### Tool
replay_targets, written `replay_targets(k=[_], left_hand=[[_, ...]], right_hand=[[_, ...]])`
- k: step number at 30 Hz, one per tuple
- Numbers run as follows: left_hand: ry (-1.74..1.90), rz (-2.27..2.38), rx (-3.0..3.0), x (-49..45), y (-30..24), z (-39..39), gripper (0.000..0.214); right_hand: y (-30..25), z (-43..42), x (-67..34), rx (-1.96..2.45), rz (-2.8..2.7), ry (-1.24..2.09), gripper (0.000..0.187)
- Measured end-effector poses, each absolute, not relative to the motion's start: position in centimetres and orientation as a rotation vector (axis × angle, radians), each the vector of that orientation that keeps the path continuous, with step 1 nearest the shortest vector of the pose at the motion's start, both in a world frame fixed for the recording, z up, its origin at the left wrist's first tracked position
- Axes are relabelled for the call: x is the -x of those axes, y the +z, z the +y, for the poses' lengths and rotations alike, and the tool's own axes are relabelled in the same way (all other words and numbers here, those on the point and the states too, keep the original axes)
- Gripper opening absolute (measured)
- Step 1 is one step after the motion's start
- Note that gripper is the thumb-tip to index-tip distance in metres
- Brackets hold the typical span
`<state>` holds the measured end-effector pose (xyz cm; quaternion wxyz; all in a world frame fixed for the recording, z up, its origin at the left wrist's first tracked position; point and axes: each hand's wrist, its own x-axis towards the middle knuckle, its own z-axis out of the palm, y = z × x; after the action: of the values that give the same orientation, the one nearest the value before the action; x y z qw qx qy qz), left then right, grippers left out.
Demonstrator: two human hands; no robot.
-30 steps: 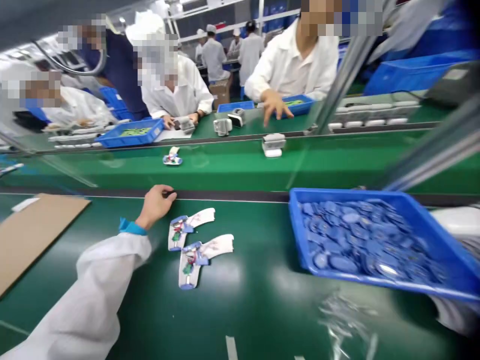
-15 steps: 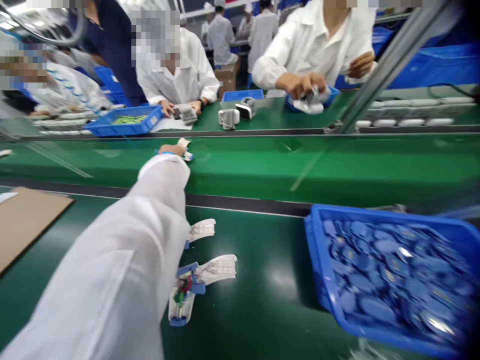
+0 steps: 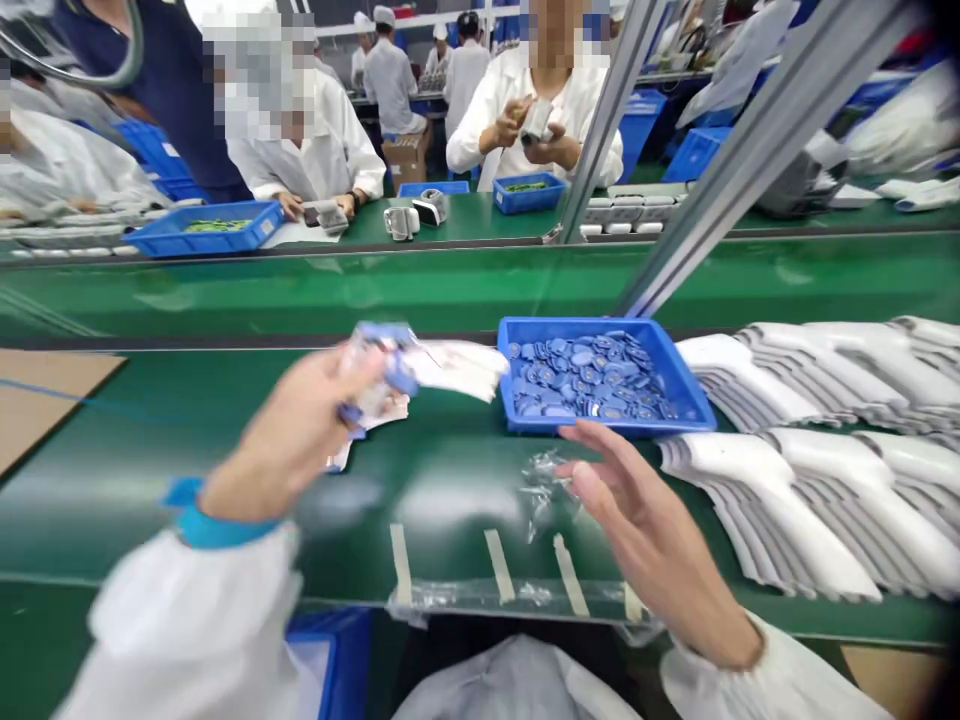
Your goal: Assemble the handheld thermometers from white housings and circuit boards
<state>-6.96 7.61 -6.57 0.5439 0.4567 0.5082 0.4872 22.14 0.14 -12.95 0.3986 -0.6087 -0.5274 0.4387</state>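
Observation:
My left hand (image 3: 307,410) is closed on a white and blue pistol-shaped housing (image 3: 457,368), raised over the left part of the green bench. Motion blurs the housing, and my fingers cover part of its blue end. Beneath it lies another white and blue housing (image 3: 391,410), mostly hidden by the hand. My right hand (image 3: 637,520) has its fingers apart and holds nothing. It hovers by a crumpled clear plastic scrap (image 3: 541,485), in front of a blue bin (image 3: 607,427) full of small blue oval parts (image 3: 585,375).
Rows of stacked white shells (image 3: 810,500) fill the right side. Strips of tape (image 3: 499,565) run to the bench's front edge. Brown cardboard (image 3: 52,395) lies at left. Beyond the green conveyor (image 3: 375,290), co-workers handle grey-white devices; a slanted metal post (image 3: 720,190) rises at right.
My left arm has drawn back from the conveyor to the bench, now with a housing in hand. The view has turned right and down, bringing my right hand and the white shells into sight.

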Motion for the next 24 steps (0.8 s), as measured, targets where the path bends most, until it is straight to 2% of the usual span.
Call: replay_targets(k=[3, 6, 10, 16, 20, 24], left_hand=[[0.964, 1.174, -0.936, -0.1, -11.1, -0.7, 0.041], [0.925, 1.176, -0.822, -4.3, -15.3, -5.4, 0.038], [0.872, 1.19, -0.927, -5.2, -16.7, -6.9, 0.037], [0.742, 1.26, -1.304, -5.2, -14.2, -4.9, 0.019], [0.605, 1.303, -1.608, -5.2, -13.3, -4.3, 0.004], [0.626, 1.525, -1.699, -4.3, -13.7, -4.6, 0.006]], right_hand=[[-13.4, -1.8, -22.3, 1.367, -0.995, 1.507, 0.061], [-14.0, -4.2, -24.7, 1.428, -1.004, 1.587, 0.053], [-14.7, -5.6, -27.3, 1.506, -1.427, 1.302, 0.041], [-14.0, -4.1, -25.1, 1.342, -2.0, 0.776, 0.02], [-11.7, -4.0, -23.7, 1.237, -2.143, 0.517, 0.021], [-11.1, -3.3, -25.4, 1.379, -2.101, 0.376, 0.024]])
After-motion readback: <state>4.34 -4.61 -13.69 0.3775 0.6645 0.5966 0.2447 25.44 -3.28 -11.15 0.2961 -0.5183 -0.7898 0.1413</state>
